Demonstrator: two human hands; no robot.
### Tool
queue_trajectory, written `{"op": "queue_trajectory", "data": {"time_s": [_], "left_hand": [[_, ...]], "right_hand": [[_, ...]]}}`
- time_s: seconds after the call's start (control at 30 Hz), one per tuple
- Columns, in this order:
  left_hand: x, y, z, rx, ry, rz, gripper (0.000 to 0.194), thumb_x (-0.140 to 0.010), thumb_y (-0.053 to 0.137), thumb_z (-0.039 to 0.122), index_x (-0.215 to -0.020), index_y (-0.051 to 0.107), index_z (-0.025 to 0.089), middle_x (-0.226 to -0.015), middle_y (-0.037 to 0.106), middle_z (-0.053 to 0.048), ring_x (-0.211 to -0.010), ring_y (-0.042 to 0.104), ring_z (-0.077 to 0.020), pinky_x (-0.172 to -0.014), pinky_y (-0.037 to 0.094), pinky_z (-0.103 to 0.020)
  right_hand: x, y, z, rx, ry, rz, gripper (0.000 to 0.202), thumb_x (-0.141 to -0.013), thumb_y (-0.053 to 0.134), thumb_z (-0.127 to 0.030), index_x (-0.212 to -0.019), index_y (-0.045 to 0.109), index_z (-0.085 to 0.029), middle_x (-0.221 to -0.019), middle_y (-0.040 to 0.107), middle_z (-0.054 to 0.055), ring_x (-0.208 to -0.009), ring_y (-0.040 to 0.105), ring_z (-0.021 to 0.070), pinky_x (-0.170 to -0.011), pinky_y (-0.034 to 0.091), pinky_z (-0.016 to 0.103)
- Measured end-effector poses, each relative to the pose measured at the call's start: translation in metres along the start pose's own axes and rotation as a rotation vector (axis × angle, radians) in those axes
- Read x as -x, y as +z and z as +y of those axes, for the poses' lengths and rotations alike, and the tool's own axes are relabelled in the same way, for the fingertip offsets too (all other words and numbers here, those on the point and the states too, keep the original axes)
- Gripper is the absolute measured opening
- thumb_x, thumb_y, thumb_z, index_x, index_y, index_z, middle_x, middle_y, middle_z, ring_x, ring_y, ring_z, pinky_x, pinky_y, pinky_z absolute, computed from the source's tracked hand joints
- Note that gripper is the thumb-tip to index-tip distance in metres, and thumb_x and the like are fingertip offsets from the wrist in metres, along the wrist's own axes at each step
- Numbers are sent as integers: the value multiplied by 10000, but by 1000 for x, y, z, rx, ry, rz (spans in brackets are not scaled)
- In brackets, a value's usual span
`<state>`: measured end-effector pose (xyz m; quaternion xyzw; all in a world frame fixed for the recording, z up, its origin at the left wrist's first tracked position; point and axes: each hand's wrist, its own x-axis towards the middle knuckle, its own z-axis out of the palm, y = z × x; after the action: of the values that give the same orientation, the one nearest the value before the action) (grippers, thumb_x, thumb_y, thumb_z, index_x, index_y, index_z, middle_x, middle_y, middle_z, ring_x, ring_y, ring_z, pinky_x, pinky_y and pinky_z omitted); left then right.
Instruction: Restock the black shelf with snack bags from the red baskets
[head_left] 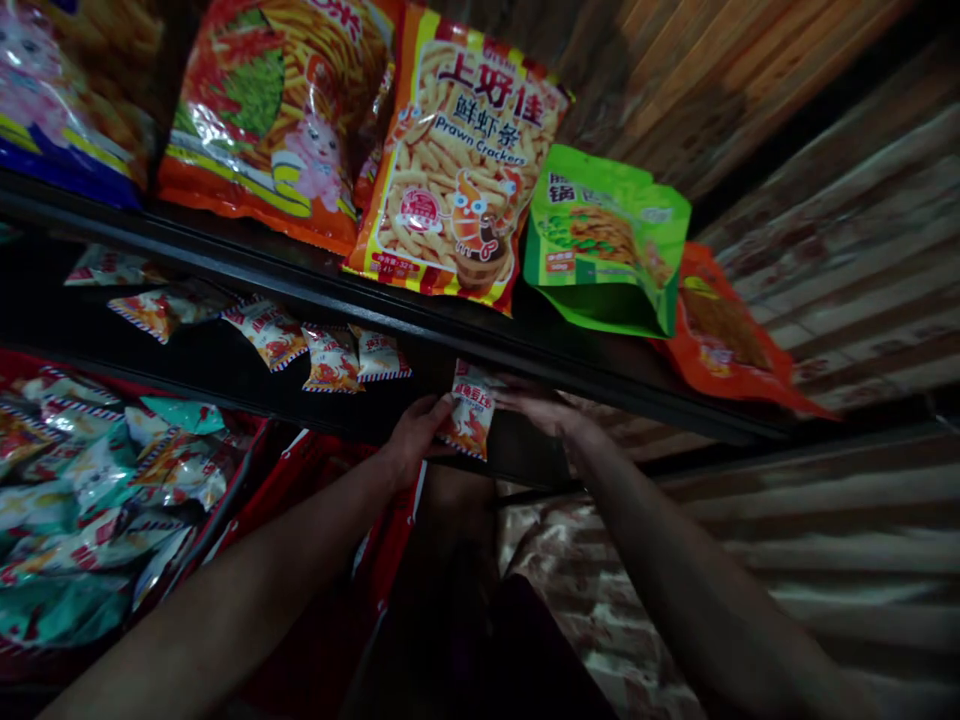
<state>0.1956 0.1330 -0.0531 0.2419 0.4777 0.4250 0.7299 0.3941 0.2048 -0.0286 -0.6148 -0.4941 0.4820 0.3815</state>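
Note:
A small white and orange snack packet stands upright at the right end of the lower dark shelf. My left hand grips its left edge, thumb in front and the other fingers partly hidden. At the packet's upper right edge, my right hand holds on, its fingertips partly behind the packet and under the upper shelf's shadow. Left of my hands, several matching packets lie along the same shelf, the nearest being a small snack packet.
Above, the upper shelf carries large bags, including prawn crackers, a green pouch and an orange bag. A red-edged bin full of small packets stands lower left. A corrugated wall runs along the right.

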Motion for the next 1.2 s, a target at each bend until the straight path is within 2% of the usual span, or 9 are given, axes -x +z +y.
{"op": "queue_trajectory", "data": {"time_s": [0.07,0.17,0.3,0.43,0.67,0.83,0.97,1.07,1.2], "left_hand": [[13,-4,-2,58,-33,-49,373,-769,629,349,-1088,583,163,-1030,665,-103,-893,633,-202,-687,536,-301],[27,-18,-3,91,-22,29,316,-729,660,221,-1034,605,161,-897,685,-59,-770,637,-156,-671,527,-272],[42,-39,-2,96,-11,73,339,-698,684,224,-1025,611,169,-855,694,-45,-739,643,-160,-665,520,-280],[50,-48,0,37,-6,20,378,-653,720,227,-1011,620,160,-905,706,-60,-777,650,-170,-704,507,-279],[42,-57,19,5,52,-117,431,-683,707,420,-1036,634,183,-961,699,-72,-838,646,-191,-711,495,-287],[33,-52,26,43,90,94,298,-661,728,366,-846,635,151,-747,679,-35,-628,603,-143,-627,484,-280],[30,-48,34,104,122,160,159,-713,685,298,-759,613,165,-671,644,-7,-560,573,-117,-604,472,-265],[29,-47,39,124,130,215,134,-751,650,263,-684,577,173,-629,615,2,-528,549,-100,-573,460,-245],[28,-47,40,121,125,238,149,-744,660,277,-696,563,174,-631,617,-1,-531,555,-105,-583,471,-257]], "right_hand": [[17,14,-7,-64,65,-148,239,-588,782,-170,-803,692,-222,-869,716,17,-880,650,183,-901,488,367],[41,42,-10,-280,94,-209,369,-583,801,-234,-922,659,-265,-901,710,-23,-876,647,154,-868,500,321],[63,76,1,-490,228,-142,310,-605,793,-270,-870,635,-237,-851,705,-17,-777,649,145,-717,523,276],[67,93,10,-607,278,-8,235,-630,770,-225,-822,635,-214,-798,705,-13,-698,635,134,-644,511,253],[62,97,2,-568,214,-76,246,-573,784,-199,-786,663,-183,-707,693,-27,-671,622,133,-674,489,260],[72,105,-3,-503,140,-178,342,-593,794,-333,-874,656,-198,-798,710,-14,-735,642,141,-719,495,261],[83,93,-8,-347,213,-319,490,-625,782,-378,-1064,606,-246,-926,709,0,-794,653,155,-727,514,288],[88,79,-9,-163,223,-411,454,-628,785,-347,-1037,626,-231,-983,695,12,-827,643,142,-695,508,252],[91,72,-9,-149,188,-404,368,-617,783,-348,-927,653,-197,-918,693,7,-789,626,120,-640,485,207]]}}
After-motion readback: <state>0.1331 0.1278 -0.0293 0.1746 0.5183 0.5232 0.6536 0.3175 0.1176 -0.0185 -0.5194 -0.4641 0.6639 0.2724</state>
